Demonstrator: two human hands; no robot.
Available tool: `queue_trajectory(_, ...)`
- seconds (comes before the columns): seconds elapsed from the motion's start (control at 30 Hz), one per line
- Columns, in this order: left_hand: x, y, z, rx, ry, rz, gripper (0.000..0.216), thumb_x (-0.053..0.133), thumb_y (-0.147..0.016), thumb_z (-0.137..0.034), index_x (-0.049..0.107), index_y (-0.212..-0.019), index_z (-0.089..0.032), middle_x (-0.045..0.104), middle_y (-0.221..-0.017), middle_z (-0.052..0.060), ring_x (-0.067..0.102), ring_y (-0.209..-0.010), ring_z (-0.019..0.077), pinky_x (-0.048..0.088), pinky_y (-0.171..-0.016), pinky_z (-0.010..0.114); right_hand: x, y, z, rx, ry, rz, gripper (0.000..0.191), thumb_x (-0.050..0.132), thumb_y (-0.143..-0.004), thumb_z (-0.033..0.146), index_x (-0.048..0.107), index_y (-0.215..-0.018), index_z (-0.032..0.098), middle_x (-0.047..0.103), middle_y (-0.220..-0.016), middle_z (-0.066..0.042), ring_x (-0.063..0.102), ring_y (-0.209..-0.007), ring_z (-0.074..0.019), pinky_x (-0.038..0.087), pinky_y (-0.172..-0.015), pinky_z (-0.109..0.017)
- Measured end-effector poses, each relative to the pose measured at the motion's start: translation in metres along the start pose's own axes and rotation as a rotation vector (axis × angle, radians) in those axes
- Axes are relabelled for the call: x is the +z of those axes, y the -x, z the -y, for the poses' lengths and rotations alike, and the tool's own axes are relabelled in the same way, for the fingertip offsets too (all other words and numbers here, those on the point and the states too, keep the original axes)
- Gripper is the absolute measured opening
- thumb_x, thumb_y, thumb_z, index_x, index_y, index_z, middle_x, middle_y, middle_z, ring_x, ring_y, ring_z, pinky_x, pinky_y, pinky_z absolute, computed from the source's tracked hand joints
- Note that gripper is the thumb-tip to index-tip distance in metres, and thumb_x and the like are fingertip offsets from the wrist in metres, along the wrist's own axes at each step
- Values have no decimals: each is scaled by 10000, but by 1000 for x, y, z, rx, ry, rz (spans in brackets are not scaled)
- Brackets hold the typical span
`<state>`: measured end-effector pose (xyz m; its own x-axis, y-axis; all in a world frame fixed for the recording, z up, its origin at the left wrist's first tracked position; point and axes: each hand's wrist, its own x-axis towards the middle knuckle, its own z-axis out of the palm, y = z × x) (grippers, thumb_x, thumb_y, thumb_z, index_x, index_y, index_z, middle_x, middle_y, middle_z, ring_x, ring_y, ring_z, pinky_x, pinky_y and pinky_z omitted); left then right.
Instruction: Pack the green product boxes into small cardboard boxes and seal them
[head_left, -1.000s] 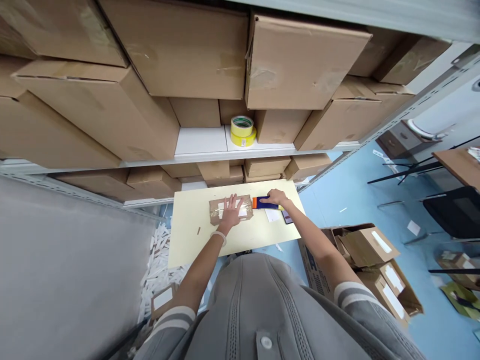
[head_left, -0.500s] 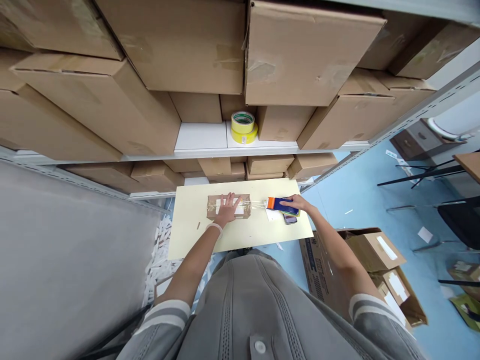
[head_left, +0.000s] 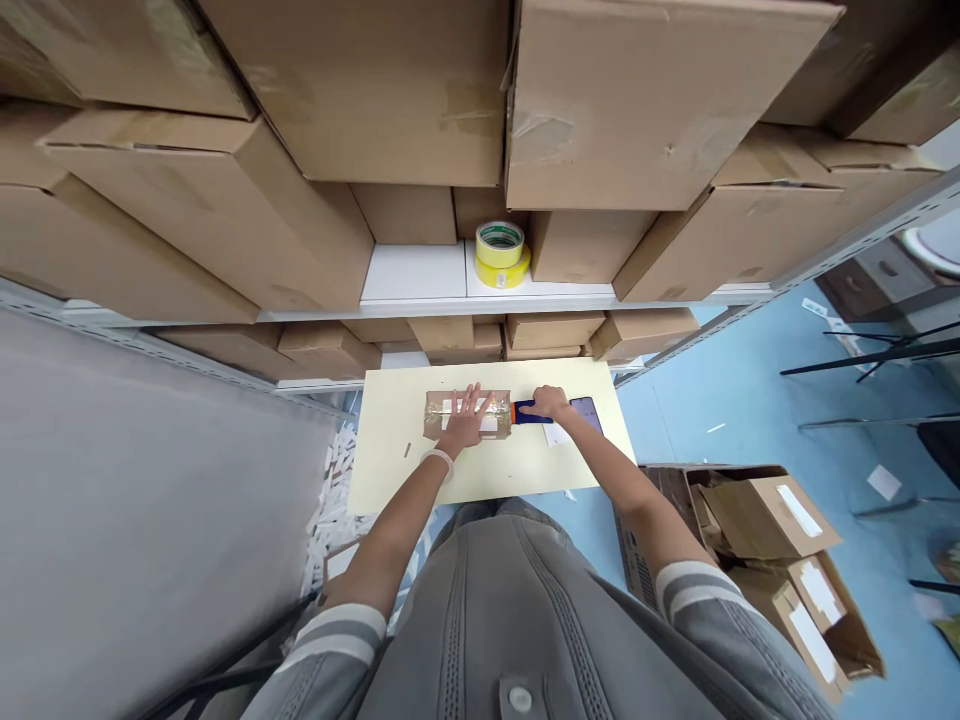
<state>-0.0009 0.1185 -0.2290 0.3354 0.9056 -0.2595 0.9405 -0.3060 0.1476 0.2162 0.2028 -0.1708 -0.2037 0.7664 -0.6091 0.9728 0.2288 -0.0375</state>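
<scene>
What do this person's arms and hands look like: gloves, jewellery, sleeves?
The left hand and right hand are bare, without gloves. A white bracelet circles the left wrist. The forearms are uncovered, and the grey sleeves have white and dark stripes at their ends.

Right hand (head_left: 547,403) moved left, nearer parcel (head_left: 495,412). Tape dispenser (head_left: 527,412) shifted left with it, from well right of parcel to touching parcel's right end. Smartphone (head_left: 586,414) no longer covered, now fully exposed right of hand.
</scene>
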Motion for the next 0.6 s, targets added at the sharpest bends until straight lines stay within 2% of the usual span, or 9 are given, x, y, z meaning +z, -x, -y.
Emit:
queue_trajectory(0.23,1,-1,0,-4,-18,-14,1083,648,-677,-119,24,-1555,-224,-59,-1618,143,-100,-1482,337,-72,-1146,611,-4,-16,8,65,-42,38,538,628,-768,569,707,-1043,113,720,-1042,-153,698,-931,-257,499,-721,-282)
queue_trajectory(0.47,3,-2,1,-6,33,-28,1084,648,-678,-128,18,-1555,-222,-64,-1618,147,-86,-1480,349,-90,-1146,604,5,-22,-5,229,-265,97,567,660,-702,626,708,-997,144,734,-967,-115,697,-891,-238,486,-654,-246)
queue_trajectory(0.6,3,-2,2,3,46,-26,1086,652,-676,-151,19,-1555,-214,-60,-1618,151,-89,-1478,356,-90,-1145,609,14,-14,-14,235,-317,76,495,621,-747,617,725,-898,157,737,-824,-74,680,-699,-198,481,-593,-249)
